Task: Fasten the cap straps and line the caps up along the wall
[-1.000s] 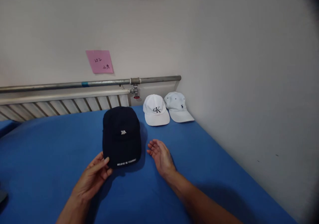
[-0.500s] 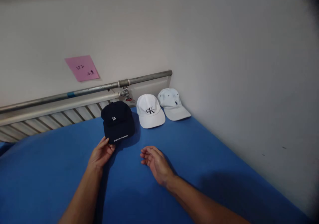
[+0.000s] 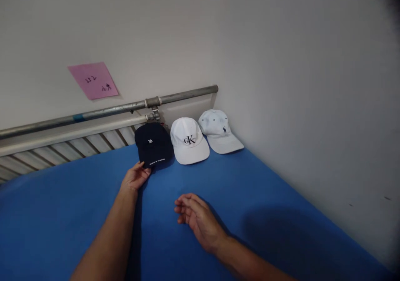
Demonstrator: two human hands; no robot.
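Observation:
My left hand [image 3: 136, 176] pinches the brim of a black baseball cap [image 3: 154, 145] with small white lettering, thumb on top and fingers under the edge. The cap sits beside a white baseball cap [image 3: 189, 143] marked with dark letters. To the right of that stands a pale blue-white baseball cap [image 3: 218, 131] with a small dark emblem, close to the side wall. My right hand [image 3: 198, 218] hovers in front of the white cap, fingers loosely curled and apart, holding nothing.
The caps are on a blue-covered surface [image 3: 168, 247]. Behind it run a metal pipe [image 3: 115, 111] and a white radiator [image 3: 78, 147]. A pink paper note [image 3: 93, 81] is stuck to the back wall. A bare wall [image 3: 306, 106] bounds the right side.
The black cap, in my left hand, has moved right and back, closer to the white cap. My right hand stays empty and sits slightly lower in view. The view has shifted a little.

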